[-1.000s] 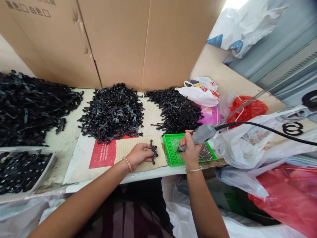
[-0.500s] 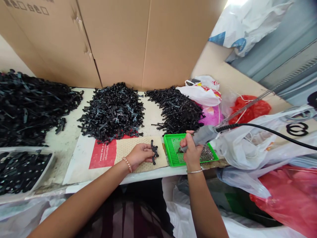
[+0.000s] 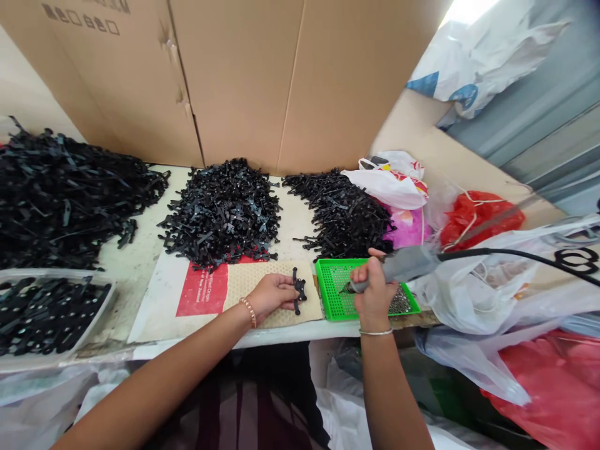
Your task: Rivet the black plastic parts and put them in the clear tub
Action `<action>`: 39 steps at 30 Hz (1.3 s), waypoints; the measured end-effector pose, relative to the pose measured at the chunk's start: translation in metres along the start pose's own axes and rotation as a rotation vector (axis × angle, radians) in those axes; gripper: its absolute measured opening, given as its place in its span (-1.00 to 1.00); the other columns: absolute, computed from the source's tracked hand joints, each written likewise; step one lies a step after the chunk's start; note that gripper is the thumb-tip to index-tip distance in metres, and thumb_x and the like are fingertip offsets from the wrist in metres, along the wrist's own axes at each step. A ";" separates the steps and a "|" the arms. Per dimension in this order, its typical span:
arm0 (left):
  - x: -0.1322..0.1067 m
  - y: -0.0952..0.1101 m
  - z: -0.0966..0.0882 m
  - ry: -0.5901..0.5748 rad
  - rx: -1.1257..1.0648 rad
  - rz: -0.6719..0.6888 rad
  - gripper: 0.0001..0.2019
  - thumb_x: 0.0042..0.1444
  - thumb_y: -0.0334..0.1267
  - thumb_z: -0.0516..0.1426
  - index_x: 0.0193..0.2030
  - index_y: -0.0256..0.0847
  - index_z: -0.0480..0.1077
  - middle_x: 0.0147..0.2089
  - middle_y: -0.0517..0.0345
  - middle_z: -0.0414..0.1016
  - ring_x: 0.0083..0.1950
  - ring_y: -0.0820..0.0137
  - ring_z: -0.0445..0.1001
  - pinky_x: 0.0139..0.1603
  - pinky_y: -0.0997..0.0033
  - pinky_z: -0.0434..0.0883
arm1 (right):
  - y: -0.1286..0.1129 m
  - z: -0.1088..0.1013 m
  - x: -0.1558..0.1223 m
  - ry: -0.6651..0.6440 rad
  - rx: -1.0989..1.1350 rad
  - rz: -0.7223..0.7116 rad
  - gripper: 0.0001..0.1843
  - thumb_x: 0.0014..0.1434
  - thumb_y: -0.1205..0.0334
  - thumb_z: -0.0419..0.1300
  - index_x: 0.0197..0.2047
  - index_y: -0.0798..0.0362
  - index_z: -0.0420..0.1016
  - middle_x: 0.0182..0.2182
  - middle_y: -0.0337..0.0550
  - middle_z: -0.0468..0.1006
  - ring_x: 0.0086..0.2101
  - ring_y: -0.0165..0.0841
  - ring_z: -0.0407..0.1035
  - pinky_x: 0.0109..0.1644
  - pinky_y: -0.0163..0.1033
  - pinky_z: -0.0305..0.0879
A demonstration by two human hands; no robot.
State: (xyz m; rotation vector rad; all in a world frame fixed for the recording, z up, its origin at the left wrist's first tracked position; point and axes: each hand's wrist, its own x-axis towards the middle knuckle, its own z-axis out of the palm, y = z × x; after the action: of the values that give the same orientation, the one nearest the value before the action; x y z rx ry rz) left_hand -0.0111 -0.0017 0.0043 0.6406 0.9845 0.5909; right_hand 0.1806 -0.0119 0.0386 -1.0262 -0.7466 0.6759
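My left hand (image 3: 270, 292) pinches a small black plastic part (image 3: 299, 289) and holds it down on the beige perforated mat (image 3: 248, 281). My right hand (image 3: 374, 290) is wrapped round a grey corded electric screwdriver (image 3: 407, 265), whose tip points down-left into the green mesh tray (image 3: 334, 299). Small silvery screws (image 3: 400, 302) lie in the tray's right part, partly hidden by my right hand. A black cable (image 3: 515, 256) runs from the tool off to the right.
Three heaps of black plastic parts lie on the white table: left (image 3: 60, 194), middle (image 3: 225, 209), right (image 3: 342, 212). A clear tray of black parts (image 3: 47, 312) sits front left. Cardboard walls (image 3: 244, 81) stand behind. Plastic bags, white (image 3: 492, 281) and red (image 3: 553, 381), crowd the right side.
The view has shifted a little, so everything sits slightly further right and lower. Both hands keep their grips; the screwdriver tip stays over the green tray.
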 end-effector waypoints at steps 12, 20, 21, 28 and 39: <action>0.003 -0.002 -0.002 -0.048 0.008 0.034 -0.80 -0.18 -0.49 0.31 -0.33 -0.34 0.49 -0.45 0.14 0.51 -0.43 0.48 0.49 -0.39 0.53 0.47 | 0.001 0.068 -0.031 -0.195 0.209 0.191 -0.64 0.00 -0.02 0.32 -0.26 -0.02 0.32 -0.73 -0.50 0.15 -0.69 -0.52 0.03 -0.55 -0.38 0.07; 0.004 -0.003 -0.003 -0.051 0.005 0.035 -0.83 -0.17 -0.49 0.30 -0.35 -0.33 0.49 -0.45 0.13 0.52 -0.42 0.48 0.49 -0.37 0.52 0.47 | 0.003 0.068 -0.028 -0.175 0.155 0.179 -0.61 -0.03 -0.06 0.32 -0.27 -0.02 0.31 -0.74 -0.51 0.14 -0.70 -0.52 0.02 -0.56 -0.36 0.06; 0.004 -0.003 -0.003 -0.052 0.006 0.036 -0.82 -0.17 -0.49 0.30 -0.35 -0.33 0.49 -0.45 0.13 0.52 -0.41 0.47 0.50 -0.36 0.51 0.48 | 0.004 0.068 -0.028 -0.177 0.155 0.176 -0.61 -0.03 -0.05 0.32 -0.27 -0.02 0.31 -0.74 -0.51 0.14 -0.70 -0.52 0.02 -0.56 -0.36 0.06; 0.005 -0.006 -0.004 -0.060 -0.002 0.044 -0.78 -0.20 -0.44 0.34 -0.33 -0.33 0.50 -0.42 0.11 0.54 -0.39 0.45 0.51 -0.34 0.51 0.48 | 0.008 0.066 -0.030 -0.179 0.134 0.181 -0.62 -0.01 -0.05 0.31 -0.26 -0.03 0.30 -0.74 -0.51 0.14 -0.69 -0.51 0.02 -0.55 -0.36 0.07; 0.003 -0.003 -0.002 -0.026 0.018 0.032 -0.83 -0.11 -0.53 0.27 -0.32 -0.32 0.50 -0.44 0.14 0.53 -0.41 0.49 0.50 -0.40 0.56 0.48 | 0.005 0.066 -0.031 -0.175 0.155 0.163 -0.64 0.00 -0.04 0.30 -0.26 -0.03 0.31 -0.74 -0.50 0.15 -0.69 -0.51 0.03 -0.55 -0.36 0.08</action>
State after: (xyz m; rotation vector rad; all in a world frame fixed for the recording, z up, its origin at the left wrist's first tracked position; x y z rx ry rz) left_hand -0.0109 -0.0008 -0.0005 0.6795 0.9579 0.6007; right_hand 0.1093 -0.0015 0.0484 -0.8995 -0.7543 0.9590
